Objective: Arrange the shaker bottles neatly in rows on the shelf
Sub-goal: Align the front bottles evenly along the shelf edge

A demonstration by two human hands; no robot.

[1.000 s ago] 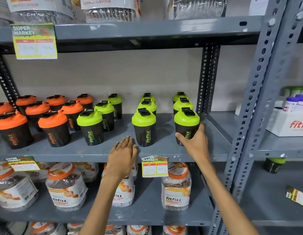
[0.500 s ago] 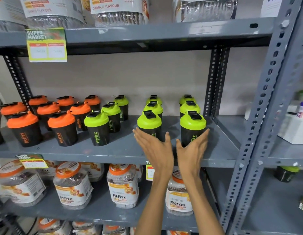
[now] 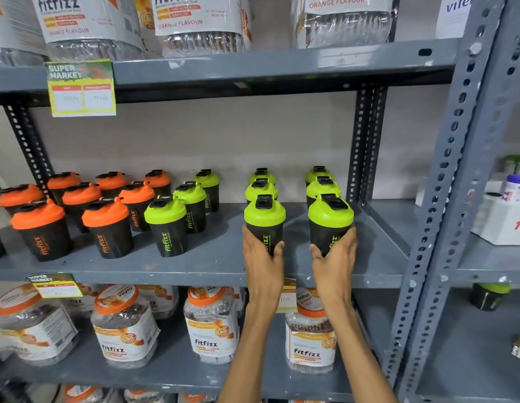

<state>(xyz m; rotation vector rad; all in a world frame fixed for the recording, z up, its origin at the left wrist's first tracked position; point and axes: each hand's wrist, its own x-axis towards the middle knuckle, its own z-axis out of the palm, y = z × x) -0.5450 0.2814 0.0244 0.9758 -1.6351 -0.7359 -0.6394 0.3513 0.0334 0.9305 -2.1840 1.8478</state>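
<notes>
Black shaker bottles stand in rows on the grey middle shelf (image 3: 212,261). Orange-lidded ones (image 3: 106,226) fill the left, green-lidded ones (image 3: 167,225) the middle and right. My left hand (image 3: 261,258) grips the lower body of the front green-lidded bottle (image 3: 264,216) of the second row from the right. My right hand (image 3: 336,257) grips the front green-lidded bottle (image 3: 330,218) of the rightmost row. Both bottles stand upright on the shelf, each with two more bottles lined up behind it.
The perforated grey upright (image 3: 445,216) stands close on the right, a black post (image 3: 366,146) behind the rightmost row. Large fitfizz jars (image 3: 211,330) fill the shelf below and above. Price tags (image 3: 81,88) hang on shelf edges. A neighbouring rack (image 3: 503,216) holds boxes.
Both hands have moved forward from open palms in front of the bottles to wrapping around the two front green-lidded bottles. The left hand came over from the shelf edge further left.
</notes>
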